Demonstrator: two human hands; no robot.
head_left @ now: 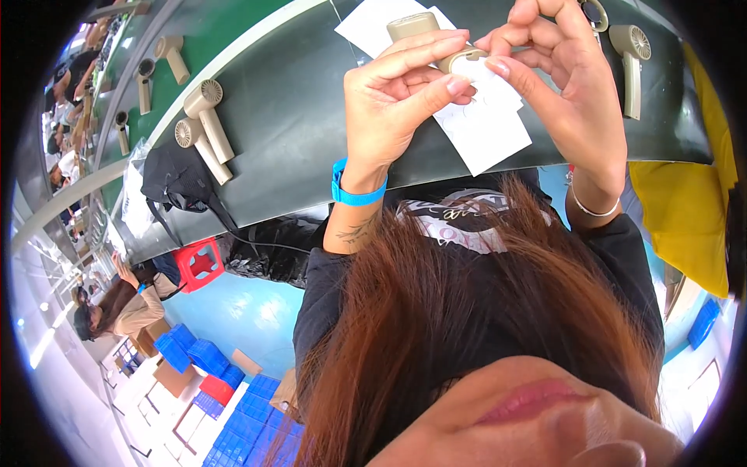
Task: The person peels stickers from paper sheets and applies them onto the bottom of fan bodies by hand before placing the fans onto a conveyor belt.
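Note:
A beige handheld fan (413, 26) is in my left hand (397, 97), its fingers and thumb wrapped around the body above the table. The fan's rounded end, with a small notch, faces my right hand (564, 86). My right thumb and forefinger are bent together at that end; whatever they may pinch is too small to make out. Under both hands lie white paper sheets (484, 140), partly covered by the fan and my fingers. A blue band circles my left wrist.
More beige fans (212, 124) lie on the dark green table (288, 117) to the left, and another fan (632, 70) lies at the right. A black bag (175, 177) rests by the near left edge. Yellow cloth (677, 210) hangs at the right. A red stool (200, 265) stands below.

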